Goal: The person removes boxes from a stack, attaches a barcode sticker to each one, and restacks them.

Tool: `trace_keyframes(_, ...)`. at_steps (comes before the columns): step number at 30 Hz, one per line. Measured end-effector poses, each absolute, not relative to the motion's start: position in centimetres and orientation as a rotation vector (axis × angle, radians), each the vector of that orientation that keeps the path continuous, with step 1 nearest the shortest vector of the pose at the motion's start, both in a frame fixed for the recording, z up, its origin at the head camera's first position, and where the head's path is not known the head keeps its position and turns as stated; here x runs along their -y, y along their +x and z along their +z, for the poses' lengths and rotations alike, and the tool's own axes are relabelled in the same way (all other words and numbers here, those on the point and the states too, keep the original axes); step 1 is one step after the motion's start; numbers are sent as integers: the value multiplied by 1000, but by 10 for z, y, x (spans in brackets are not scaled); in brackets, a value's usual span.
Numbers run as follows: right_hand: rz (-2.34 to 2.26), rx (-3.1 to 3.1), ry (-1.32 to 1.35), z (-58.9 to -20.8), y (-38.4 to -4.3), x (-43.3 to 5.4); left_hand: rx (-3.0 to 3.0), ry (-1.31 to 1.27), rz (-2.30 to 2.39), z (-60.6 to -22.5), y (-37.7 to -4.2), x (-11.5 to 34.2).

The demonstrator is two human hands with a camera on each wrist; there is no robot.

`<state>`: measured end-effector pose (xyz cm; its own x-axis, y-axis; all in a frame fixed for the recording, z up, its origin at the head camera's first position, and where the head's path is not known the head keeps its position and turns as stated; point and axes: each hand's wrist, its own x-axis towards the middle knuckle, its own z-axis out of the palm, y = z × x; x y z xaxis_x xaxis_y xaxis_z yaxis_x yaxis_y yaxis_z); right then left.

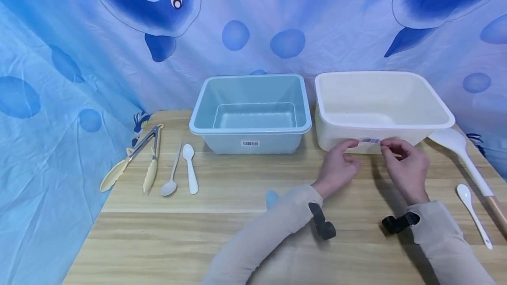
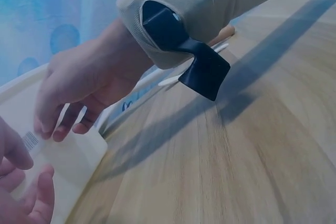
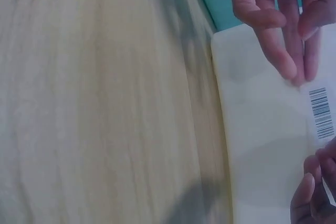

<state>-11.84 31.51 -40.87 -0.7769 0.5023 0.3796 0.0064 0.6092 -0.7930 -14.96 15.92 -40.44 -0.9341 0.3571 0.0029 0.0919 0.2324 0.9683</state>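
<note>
A small barcode label lies against the front wall of the white bin. Fingertips of my left hand touch its left end, with the thumb standing apart. At the right end, the fingertips of my right hand rest on the label's edge, the other fingers loosely bent. In the right wrist view the label looks flat on the bin wall between both hands. A light blue bin stands left of the white one and bears its own barcode label.
Tongs and two small spoons, one grey and one white, lie on the left of the wooden table. A large white spoon with a wooden handle and a small white spoon lie at right. A blue patterned cloth hangs behind.
</note>
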Motion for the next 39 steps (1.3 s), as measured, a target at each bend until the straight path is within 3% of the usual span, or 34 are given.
trace_keyframes(6,1162,2202,-450,-411,-116,-318,-2266,405,1784,-407,-150,-159)
trace_keyframes(16,1351,2241,-242,-419,-123,-309,-2137,701,1847,-402,-159,-166)
trace_keyframes(25,1493,2208,-266,-420,-128,-306,-2204,567,1762,-403,-161,-177)
trace_keyframes(39,1547,2199,-265,-421,-126,-312,-2230,581,1725,-408,-165,-174)
